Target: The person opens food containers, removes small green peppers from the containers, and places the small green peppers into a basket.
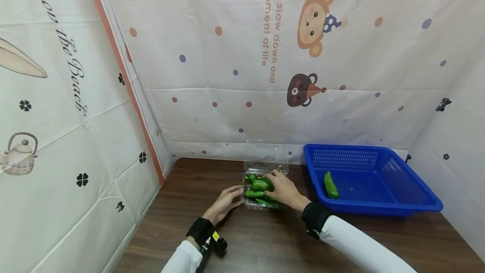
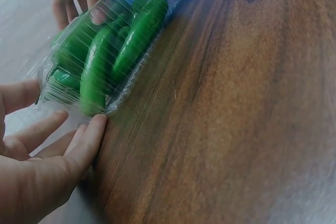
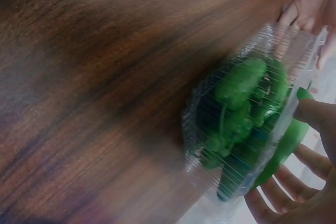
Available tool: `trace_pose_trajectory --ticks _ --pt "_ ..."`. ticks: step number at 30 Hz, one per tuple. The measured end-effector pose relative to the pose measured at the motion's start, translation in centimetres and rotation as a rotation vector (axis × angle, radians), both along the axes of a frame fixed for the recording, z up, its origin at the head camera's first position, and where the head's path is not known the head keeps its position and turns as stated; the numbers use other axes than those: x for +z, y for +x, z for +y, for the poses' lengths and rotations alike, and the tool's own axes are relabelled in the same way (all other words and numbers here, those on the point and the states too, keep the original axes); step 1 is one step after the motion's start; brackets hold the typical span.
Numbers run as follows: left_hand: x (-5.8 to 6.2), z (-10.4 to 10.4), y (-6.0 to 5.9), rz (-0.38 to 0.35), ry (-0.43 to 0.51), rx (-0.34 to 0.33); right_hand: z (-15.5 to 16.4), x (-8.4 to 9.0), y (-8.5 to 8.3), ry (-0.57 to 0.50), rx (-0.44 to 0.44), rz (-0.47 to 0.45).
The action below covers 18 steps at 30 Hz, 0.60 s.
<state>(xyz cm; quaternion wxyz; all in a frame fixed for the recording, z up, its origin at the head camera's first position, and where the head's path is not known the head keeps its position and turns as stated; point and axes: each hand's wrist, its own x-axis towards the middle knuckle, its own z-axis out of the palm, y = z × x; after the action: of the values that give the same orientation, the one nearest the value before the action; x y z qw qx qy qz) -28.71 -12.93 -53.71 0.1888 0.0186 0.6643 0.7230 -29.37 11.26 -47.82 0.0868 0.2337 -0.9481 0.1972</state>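
A clear plastic clamshell box holds several green peppers, and its lid stands raised at the back. My left hand rests its extended fingertips against the left end of the box. In the left wrist view, that thumb and fingers touch the end wall, spread apart. My right hand reaches over the box from the right. In the right wrist view, its thumb and fingers hold a green pepper at the rim; the fingertips are partly hidden by the pepper and the box.
To the right stands a blue plastic basket with perforated walls. One long green pepper leans inside it at the left. Everything stands on a dark wooden table, bordered by printed cloth at the back and sides.
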Motion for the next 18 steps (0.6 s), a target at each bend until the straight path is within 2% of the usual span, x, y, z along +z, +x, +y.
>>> trace_pose_trajectory --ticks 18 --pt "0.02 0.04 -0.1 0.017 -0.011 -0.004 0.17 -0.65 0.0 0.058 0.051 0.018"
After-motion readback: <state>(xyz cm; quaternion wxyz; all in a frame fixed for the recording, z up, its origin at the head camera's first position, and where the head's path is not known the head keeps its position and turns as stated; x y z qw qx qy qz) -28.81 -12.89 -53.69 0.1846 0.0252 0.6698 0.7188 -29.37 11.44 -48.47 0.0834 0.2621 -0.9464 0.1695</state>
